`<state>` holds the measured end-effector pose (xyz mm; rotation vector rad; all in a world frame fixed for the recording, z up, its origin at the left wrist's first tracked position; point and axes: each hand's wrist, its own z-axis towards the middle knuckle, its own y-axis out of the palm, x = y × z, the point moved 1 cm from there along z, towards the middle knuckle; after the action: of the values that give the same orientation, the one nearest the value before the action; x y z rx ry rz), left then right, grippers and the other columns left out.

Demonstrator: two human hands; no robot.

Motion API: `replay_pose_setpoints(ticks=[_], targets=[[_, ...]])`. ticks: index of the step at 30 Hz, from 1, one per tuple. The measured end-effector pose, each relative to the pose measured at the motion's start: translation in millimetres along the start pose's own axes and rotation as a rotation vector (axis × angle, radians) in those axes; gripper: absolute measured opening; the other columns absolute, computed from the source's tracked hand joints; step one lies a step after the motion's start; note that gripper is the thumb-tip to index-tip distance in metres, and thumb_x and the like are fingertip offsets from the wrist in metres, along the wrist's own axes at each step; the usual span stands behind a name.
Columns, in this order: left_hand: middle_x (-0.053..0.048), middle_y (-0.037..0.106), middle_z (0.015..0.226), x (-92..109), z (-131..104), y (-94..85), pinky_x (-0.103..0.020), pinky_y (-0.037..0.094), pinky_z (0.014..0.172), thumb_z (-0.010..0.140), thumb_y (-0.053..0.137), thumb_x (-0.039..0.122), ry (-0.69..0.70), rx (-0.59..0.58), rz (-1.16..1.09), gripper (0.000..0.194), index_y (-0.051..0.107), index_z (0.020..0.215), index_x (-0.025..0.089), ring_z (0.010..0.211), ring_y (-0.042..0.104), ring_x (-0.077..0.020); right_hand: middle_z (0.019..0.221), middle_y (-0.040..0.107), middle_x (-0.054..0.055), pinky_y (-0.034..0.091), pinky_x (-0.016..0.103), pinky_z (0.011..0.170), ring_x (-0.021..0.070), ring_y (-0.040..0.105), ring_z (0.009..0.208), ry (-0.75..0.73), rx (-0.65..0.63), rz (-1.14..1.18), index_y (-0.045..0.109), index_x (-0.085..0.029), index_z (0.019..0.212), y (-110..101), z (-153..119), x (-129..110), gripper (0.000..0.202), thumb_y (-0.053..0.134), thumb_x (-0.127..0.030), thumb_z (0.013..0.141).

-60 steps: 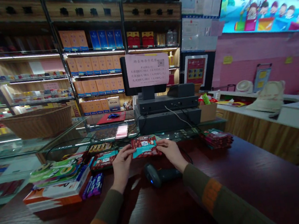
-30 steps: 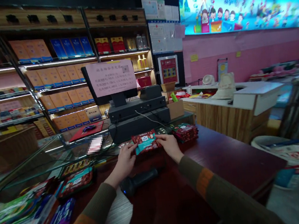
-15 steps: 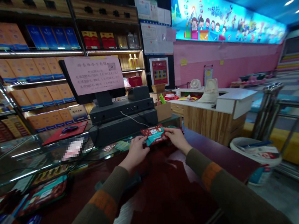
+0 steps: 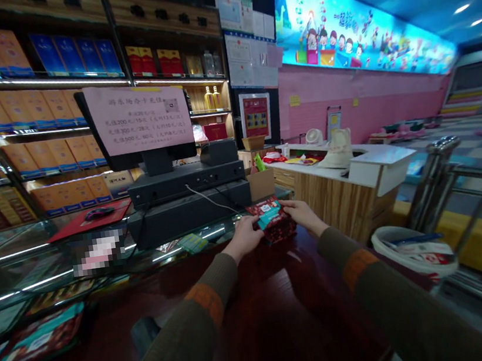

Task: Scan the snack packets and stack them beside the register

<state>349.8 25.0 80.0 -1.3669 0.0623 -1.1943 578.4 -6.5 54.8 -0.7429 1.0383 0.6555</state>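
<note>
Arms (image 4: 185, 330) (image 4: 393, 291) reach forward, hands (image 4: 245, 236) (image 4: 303, 214) pinching close together.

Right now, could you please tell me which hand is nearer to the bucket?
Right. The right hand is left of the bucket, at the right edge of the packet; the left hand is farther left, at its left edge.

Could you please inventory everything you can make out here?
Flat glossy packet: one, red and teal, between both hands
Stacked flat packets: count unclear, dark red, beneath it
Leftmost flat packets: count unclear, red and teal, tabletop left
Polished table: one, dark red, foreground
Flat monitor: one, black, left of centre
Paper sign: one, pink, on monitor
Rectangular cardboard box: one, brown, right of monitor
Tall upright boxes: four, blue, upper left shelf
Rectangular boxes: many, orange, left shelves
Round bucket: one, white, lower right
Wide cartoon display: one, mainly blue, upper right
Left hand: one, olive sleeve, packet's left edge
Right hand: one, olive sleeve, packet's right edge
</note>
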Motion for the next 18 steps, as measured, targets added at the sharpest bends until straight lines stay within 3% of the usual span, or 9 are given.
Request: replay_pose_setpoints(ticks=[6, 11, 18], targets=[[-0.012, 0.068, 0.127, 0, 15, 16.0, -0.035, 0.042, 0.106, 0.072, 0.062, 0.014, -0.009, -0.029, -0.030, 0.052, 0.071, 0.124, 0.016, 0.121, 0.058, -0.0270, 0.072, 0.077, 0.004, 0.055, 0.032, 0.078, 0.0191, 0.069, 0.070, 0.071, -0.060, 0.001, 0.083, -0.016, 0.093, -7, 14, 10, 0.038, 0.056, -0.020, 0.067], [-0.011, 0.072, 0.119, -3, 21, 22.7, -0.038, 0.044, 0.104, 0.071, 0.061, 0.014, -0.007, -0.031, -0.046, 0.047, 0.075, 0.116, 0.017, 0.115, 0.061, -0.0284, 0.080, 0.079, 0.005, 0.055, 0.034, 0.084, 0.0215, 0.072, 0.079, 0.093, -0.081, -0.011, 0.082, -0.017, 0.096, -8, 18, 20, 0.040, 0.055, -0.020, 0.068], [-0.005, 0.076, 0.104, -11, 21, 30.6, -0.034, 0.048, 0.097, 0.072, 0.057, 0.016, 0.022, -0.046, -0.072, 0.044, 0.076, 0.112, 0.020, 0.101, 0.065, -0.0233, 0.095, 0.080, 0.008, 0.053, 0.040, 0.093, 0.0254, 0.072, 0.092, 0.113, -0.075, -0.042, 0.081, -0.015, 0.100, -5, 26, 32, 0.039, 0.057, -0.023, 0.070]])
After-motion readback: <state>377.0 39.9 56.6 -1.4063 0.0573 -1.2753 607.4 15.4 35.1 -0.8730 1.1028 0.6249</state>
